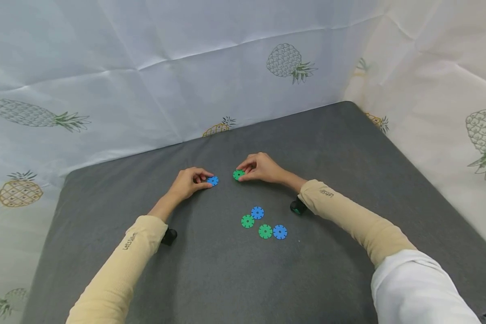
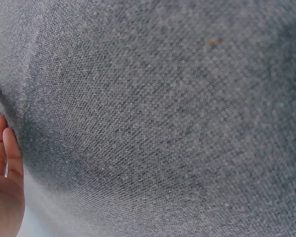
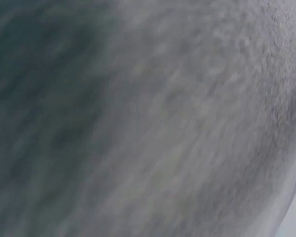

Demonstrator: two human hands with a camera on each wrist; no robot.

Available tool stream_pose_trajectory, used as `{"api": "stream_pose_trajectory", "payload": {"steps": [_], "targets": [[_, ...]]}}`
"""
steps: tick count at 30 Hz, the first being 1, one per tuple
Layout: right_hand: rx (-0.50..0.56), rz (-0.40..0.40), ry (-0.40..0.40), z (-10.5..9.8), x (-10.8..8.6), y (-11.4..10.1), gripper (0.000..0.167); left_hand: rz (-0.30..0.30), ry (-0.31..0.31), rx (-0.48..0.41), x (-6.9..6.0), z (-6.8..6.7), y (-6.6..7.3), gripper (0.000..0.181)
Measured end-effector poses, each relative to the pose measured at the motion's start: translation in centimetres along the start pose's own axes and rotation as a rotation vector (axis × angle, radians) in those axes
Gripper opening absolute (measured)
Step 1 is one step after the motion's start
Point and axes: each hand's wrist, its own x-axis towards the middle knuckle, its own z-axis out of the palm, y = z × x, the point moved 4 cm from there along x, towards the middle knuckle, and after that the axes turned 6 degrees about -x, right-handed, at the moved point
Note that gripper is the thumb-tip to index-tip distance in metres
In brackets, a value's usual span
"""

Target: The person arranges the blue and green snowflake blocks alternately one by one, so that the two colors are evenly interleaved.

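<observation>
In the head view my left hand pinches a blue notched disc between thumb and fingers, over the grey table. Facing it, my right hand pinches a green notched disc by its edge; a small gap separates the two discs. Nearer to me lie a blue disc and a green disc, edges close together. Beside them, a second green disc lies next to another blue disc. The left wrist view catches only part of the left hand; the right wrist view is blurred cloth.
A dark grey cloth covers the table. White curtain with printed pineapples stands along the back and right edges. A black wrist camera sits under the left wrist, another camera under the right.
</observation>
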Motion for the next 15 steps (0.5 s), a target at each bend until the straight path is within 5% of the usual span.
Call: {"api": "stream_pose_trajectory", "payload": {"steps": [15], "targets": [[-0.007, 0.035, 0.058, 2.1, 1.5, -0.5, 0.028, -0.002, -0.004, -0.004, 0.2, 0.0, -0.1, 0.026]]}}
